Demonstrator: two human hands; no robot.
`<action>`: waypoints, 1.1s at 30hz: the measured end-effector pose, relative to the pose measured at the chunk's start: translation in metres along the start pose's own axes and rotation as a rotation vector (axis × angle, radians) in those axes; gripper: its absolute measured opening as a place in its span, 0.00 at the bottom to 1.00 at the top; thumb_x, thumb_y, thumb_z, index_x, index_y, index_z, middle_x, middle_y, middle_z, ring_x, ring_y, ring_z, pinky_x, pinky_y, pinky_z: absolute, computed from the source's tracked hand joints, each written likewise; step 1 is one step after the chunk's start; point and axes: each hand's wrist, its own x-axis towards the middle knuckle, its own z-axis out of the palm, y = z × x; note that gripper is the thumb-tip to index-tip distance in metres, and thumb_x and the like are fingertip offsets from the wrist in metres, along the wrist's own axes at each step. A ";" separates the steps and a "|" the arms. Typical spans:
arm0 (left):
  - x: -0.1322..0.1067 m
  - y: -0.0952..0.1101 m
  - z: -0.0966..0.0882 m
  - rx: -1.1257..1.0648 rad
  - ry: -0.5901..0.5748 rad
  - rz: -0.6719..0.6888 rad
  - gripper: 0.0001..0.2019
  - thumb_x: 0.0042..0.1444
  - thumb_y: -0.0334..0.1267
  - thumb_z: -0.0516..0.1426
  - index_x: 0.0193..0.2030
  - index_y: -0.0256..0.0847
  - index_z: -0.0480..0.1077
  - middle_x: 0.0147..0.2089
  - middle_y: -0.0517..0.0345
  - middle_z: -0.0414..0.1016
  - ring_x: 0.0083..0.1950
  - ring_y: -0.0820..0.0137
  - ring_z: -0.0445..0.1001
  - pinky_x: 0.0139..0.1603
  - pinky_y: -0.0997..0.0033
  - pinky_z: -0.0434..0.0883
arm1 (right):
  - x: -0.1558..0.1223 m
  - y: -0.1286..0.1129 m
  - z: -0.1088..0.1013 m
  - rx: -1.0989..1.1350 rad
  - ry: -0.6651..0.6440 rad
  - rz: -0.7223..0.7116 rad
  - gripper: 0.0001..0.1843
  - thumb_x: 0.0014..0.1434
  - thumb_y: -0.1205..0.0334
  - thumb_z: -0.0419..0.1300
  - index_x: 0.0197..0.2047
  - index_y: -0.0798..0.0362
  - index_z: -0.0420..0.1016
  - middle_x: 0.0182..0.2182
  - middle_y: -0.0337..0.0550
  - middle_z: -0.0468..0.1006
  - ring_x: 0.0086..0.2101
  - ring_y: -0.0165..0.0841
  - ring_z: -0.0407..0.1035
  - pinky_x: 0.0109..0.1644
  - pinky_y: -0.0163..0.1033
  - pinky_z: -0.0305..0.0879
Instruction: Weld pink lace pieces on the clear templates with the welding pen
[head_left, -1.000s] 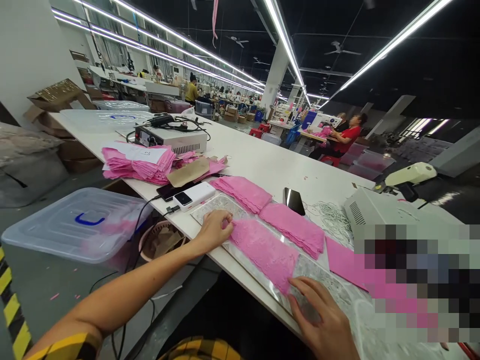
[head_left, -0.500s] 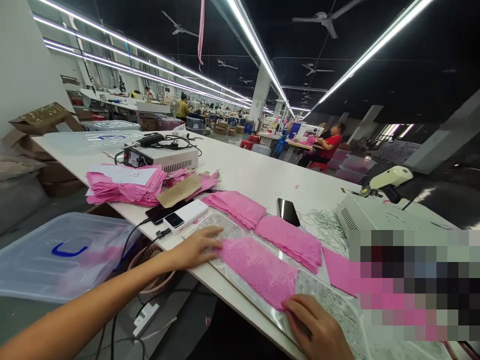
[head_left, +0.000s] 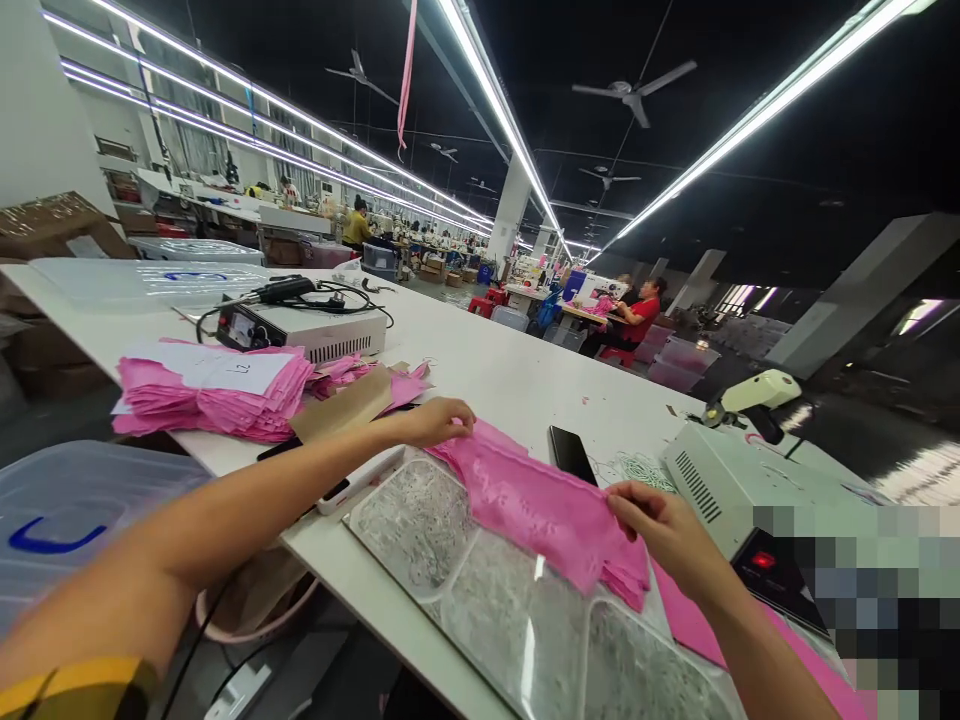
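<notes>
A strip of pink lace (head_left: 540,505) is stretched between both my hands just above the white table (head_left: 510,375). My left hand (head_left: 439,420) pinches its left end, fingers closed. My right hand (head_left: 660,525) grips its right end, over more pink lace pieces underneath. In front of the lace lies a clear plastic template (head_left: 480,590) with pale lace under it, at the table's near edge.
A stack of pink lace with a paper slip (head_left: 210,395), a white machine box with cables (head_left: 300,325), a black phone (head_left: 571,455), a power bank (head_left: 360,478) and a white machine with a red light (head_left: 739,480) are on the table. Clear bin (head_left: 52,500) at left. Workers sit far back.
Both hands lifted the pink lace piece off the clear template and carried it back toward the other pink pieces. The view has tilted and shifted.
</notes>
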 end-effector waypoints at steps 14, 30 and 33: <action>-0.016 -0.088 -0.029 0.143 0.008 -0.081 0.10 0.60 0.43 0.59 0.37 0.39 0.74 0.52 0.52 0.74 0.55 0.62 0.71 0.56 0.62 0.69 | 0.050 0.017 0.108 -0.145 -0.090 -0.348 0.13 0.57 0.55 0.54 0.35 0.49 0.78 0.35 0.45 0.78 0.36 0.35 0.71 0.43 0.41 0.67; 0.028 0.104 0.094 0.011 -0.151 0.348 0.06 0.56 0.30 0.58 0.34 0.42 0.77 0.40 0.54 0.79 0.44 0.65 0.77 0.47 0.72 0.71 | 0.082 0.085 0.016 -0.530 0.048 0.486 0.19 0.63 0.49 0.57 0.48 0.55 0.72 0.45 0.46 0.76 0.45 0.36 0.71 0.52 0.49 0.68; 0.000 0.125 0.098 -0.033 -0.165 0.405 0.05 0.57 0.33 0.60 0.39 0.41 0.77 0.45 0.52 0.79 0.46 0.64 0.77 0.48 0.71 0.72 | 0.106 0.084 0.041 -0.568 0.010 0.540 0.22 0.63 0.48 0.57 0.53 0.55 0.70 0.50 0.48 0.73 0.49 0.38 0.69 0.54 0.52 0.67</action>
